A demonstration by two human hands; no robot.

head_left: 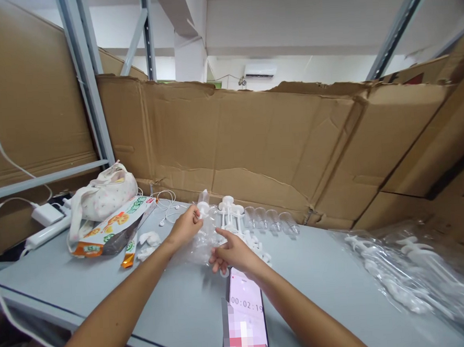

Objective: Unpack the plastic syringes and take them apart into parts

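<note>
My left hand (186, 223) is closed, its thumb and fingers pinching a syringe-like plastic piece (204, 209) with a white flange and a clear pointed tip. A thin clear plastic bag (199, 251) lies around and below that piece. My right hand (236, 252) is beside the bag, index finger stretched out and the other fingers loosely bent and apart; it seems to hold nothing. Behind it stand white plunger-like parts (228, 208) with round ends. Small white plastic pieces (254, 243) are heaped there, partly hidden by my right hand. Clear ribbed barrels (272, 221) lie in a row further right.
A phone (245, 293) running a timer lies in front of my right hand. Bagged white parts (410, 267) lie at right. On the left are a snack box (117, 227), a cloth bag (105, 191), crumpled tissue (149, 244), earphones (165, 211) and a power strip (49, 232). Cardboard (230, 137) walls the back.
</note>
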